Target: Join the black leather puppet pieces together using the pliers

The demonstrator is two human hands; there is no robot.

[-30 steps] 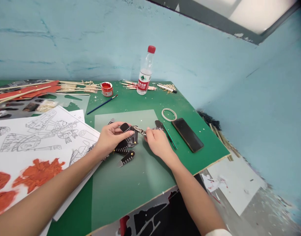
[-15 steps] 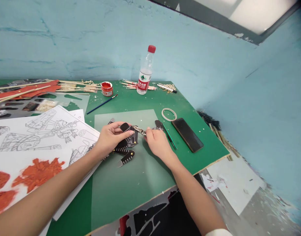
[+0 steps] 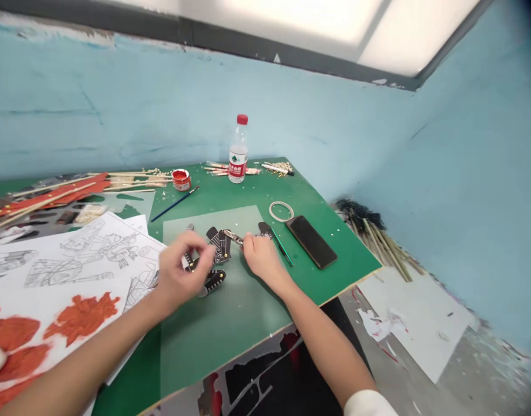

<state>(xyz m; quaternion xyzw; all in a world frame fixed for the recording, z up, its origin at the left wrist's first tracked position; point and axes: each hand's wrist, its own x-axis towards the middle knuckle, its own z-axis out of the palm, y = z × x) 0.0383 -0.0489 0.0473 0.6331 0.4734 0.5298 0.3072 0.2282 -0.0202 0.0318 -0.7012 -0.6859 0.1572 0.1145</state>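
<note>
A green tabletop [image 3: 334, 254] fills the middle of the view, with a pale green cutting mat [image 3: 230, 323] laid on it. White line-drawing sheets [image 3: 74, 254] overlap its left side. A black phone [image 3: 311, 241] lies to the right of the mat, a ring of tape [image 3: 281, 211] just beyond it. A water bottle [image 3: 238, 151] stands upright near the wall, a red paint pot [image 3: 181, 179] to its left. On the mat lie black cut-out pieces [image 3: 217, 248]. The left hand [image 3: 181, 276] is blurred above them; whether it grips anything I cannot tell. The right hand [image 3: 260, 257] pinches small metal pliers [image 3: 233, 236], their tip at the pieces.
</note>
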